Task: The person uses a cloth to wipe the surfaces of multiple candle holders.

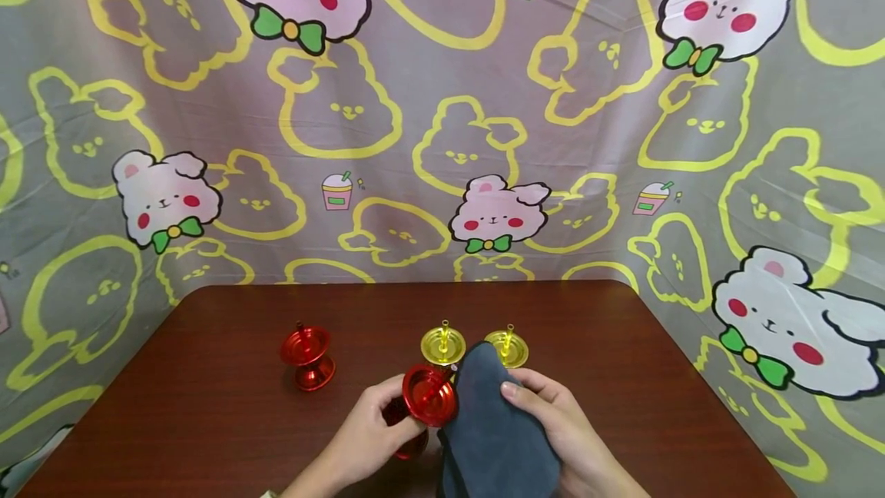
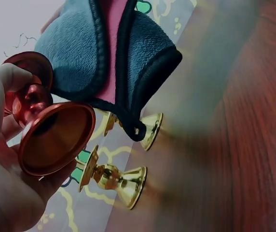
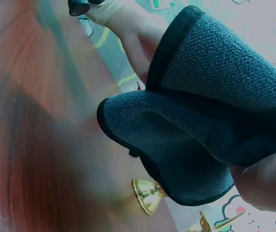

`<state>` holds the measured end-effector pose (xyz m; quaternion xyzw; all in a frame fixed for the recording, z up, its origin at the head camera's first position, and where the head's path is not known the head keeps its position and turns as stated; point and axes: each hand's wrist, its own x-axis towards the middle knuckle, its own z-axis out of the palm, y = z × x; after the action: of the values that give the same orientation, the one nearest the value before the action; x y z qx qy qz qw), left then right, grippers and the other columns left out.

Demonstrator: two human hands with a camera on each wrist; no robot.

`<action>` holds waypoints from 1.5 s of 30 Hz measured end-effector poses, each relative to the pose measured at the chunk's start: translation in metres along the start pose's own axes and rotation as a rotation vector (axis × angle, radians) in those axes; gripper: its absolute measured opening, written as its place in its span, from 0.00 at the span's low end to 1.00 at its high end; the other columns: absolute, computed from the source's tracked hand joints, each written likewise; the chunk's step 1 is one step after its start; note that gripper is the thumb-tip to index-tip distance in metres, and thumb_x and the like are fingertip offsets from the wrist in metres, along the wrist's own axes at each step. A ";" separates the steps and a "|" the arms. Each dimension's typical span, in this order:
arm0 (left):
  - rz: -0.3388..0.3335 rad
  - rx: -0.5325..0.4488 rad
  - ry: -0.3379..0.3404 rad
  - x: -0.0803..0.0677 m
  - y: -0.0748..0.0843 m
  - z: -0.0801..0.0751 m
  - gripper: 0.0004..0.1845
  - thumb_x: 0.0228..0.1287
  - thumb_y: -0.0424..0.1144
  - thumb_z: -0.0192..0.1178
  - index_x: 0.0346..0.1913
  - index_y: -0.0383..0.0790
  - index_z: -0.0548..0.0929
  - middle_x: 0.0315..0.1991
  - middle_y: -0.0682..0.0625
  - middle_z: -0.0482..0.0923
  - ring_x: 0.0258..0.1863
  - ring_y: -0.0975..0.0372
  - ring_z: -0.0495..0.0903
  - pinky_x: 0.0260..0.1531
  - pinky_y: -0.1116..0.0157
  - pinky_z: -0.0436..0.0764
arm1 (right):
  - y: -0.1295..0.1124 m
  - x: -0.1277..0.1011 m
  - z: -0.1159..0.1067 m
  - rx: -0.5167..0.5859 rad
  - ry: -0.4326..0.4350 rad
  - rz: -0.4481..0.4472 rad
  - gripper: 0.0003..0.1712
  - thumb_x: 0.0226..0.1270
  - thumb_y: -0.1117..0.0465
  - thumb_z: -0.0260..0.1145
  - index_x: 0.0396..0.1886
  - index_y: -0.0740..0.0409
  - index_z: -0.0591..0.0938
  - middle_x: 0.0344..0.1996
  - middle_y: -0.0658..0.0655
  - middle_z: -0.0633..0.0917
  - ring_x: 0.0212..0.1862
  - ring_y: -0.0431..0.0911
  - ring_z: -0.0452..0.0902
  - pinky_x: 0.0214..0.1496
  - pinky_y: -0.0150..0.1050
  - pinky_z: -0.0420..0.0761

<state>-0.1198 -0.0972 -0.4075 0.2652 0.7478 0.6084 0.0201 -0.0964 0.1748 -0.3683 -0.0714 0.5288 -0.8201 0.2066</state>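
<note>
My left hand (image 1: 376, 433) grips a red metal candle holder (image 1: 430, 396) by its stem, lifted off the table with its dish tilted. In the left wrist view the holder's hollow foot (image 2: 58, 140) faces the camera. My right hand (image 1: 563, 429) holds a dark blue-grey cloth (image 1: 494, 421) with black edging, thumb on top, fingers partly hidden behind it. The cloth hangs folded beside the red dish; whether they touch I cannot tell. A pink strip (image 2: 113, 48) shows on the cloth in the left wrist view.
Another red candle holder (image 1: 307, 356) stands upright at the left of the brown table (image 1: 228, 344). Two gold candle holders, one (image 1: 443, 344) behind the red dish and one (image 1: 508, 346) behind the cloth, stand farther back. A patterned curtain (image 1: 387, 175) hangs beyond the table.
</note>
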 end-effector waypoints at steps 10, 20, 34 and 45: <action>0.139 0.073 -0.016 0.002 0.000 0.010 0.13 0.62 0.32 0.66 0.47 0.50 0.86 0.41 0.55 0.84 0.40 0.62 0.81 0.42 0.64 0.81 | 0.002 0.008 0.010 -0.036 -0.050 0.028 0.13 0.76 0.61 0.59 0.55 0.53 0.84 0.43 0.56 0.87 0.43 0.47 0.87 0.48 0.44 0.84; 0.111 0.102 -0.056 0.004 0.003 0.010 0.11 0.62 0.33 0.68 0.44 0.52 0.87 0.38 0.52 0.81 0.36 0.63 0.78 0.34 0.66 0.81 | 0.006 0.019 0.017 -0.240 -0.065 0.019 0.24 0.69 0.63 0.68 0.62 0.67 0.78 0.45 0.63 0.85 0.41 0.52 0.86 0.45 0.47 0.85; 0.131 0.127 -0.096 0.006 0.004 0.010 0.14 0.59 0.29 0.65 0.44 0.52 0.87 0.37 0.56 0.81 0.35 0.65 0.77 0.34 0.68 0.79 | 0.000 0.030 0.020 -0.731 -0.138 -0.119 0.16 0.65 0.61 0.72 0.52 0.59 0.86 0.42 0.56 0.86 0.40 0.48 0.83 0.39 0.36 0.83; 0.122 -0.019 -0.170 0.005 0.000 0.005 0.13 0.59 0.28 0.61 0.44 0.43 0.88 0.37 0.55 0.84 0.34 0.67 0.80 0.36 0.65 0.82 | -0.008 0.033 0.016 -0.889 -0.271 -0.158 0.15 0.67 0.55 0.71 0.52 0.44 0.86 0.42 0.49 0.87 0.41 0.41 0.82 0.43 0.36 0.81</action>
<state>-0.1222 -0.0907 -0.4071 0.3609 0.7199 0.5908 0.0487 -0.1232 0.1501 -0.3573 -0.2995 0.7899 -0.5107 0.1601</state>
